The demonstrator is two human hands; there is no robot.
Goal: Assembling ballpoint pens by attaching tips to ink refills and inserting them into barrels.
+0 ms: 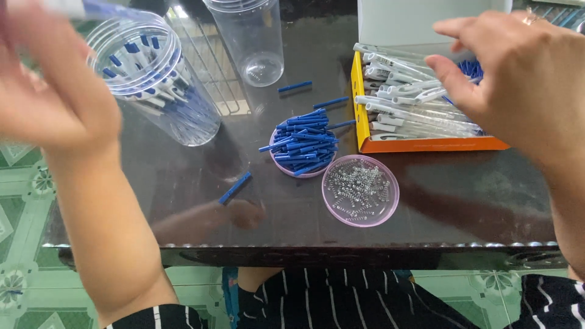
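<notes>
My left hand [52,85] is blurred at the upper left, above a clear plastic cup [152,79] that holds several assembled white-and-blue pens. A pen seems to stick out from its top, but the blur hides the grip. My right hand [518,73] hovers with fingers apart over an orange box [420,144] full of white pen barrels [408,97], touching none that I can see. Between the hands, a pink dish [304,173] holds a heap of blue pen parts, and a second pink dish [359,190] holds small metal springs.
An empty clear cup [253,39] stands at the back. Loose blue parts [234,187] lie on the dark glass table [463,201], one near the front, others behind the dishes. The table's front edge runs above my striped clothing and a green tiled floor.
</notes>
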